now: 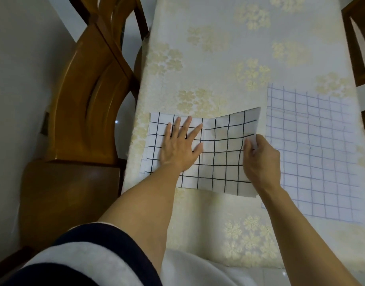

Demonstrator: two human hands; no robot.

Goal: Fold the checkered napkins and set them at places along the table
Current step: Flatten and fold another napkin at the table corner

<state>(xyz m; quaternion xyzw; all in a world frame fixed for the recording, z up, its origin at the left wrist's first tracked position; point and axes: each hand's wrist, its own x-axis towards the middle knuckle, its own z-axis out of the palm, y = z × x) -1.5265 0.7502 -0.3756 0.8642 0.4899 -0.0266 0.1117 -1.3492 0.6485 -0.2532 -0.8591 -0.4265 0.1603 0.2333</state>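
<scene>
A stack of white napkins with a black grid lies near the table's left edge. My left hand presses flat on its left half, fingers spread. My right hand pinches the right edge of the top napkin, which is lifted slightly so the sheet bows. To the right lies a white napkin with a faint blue-grey grid, flat and unfolded, apart from both hands.
The table wears a cream tablecloth with floral patches. A wooden chair stands tight against the table's left side, and part of another chair shows at the far right. The near table edge runs below my arms.
</scene>
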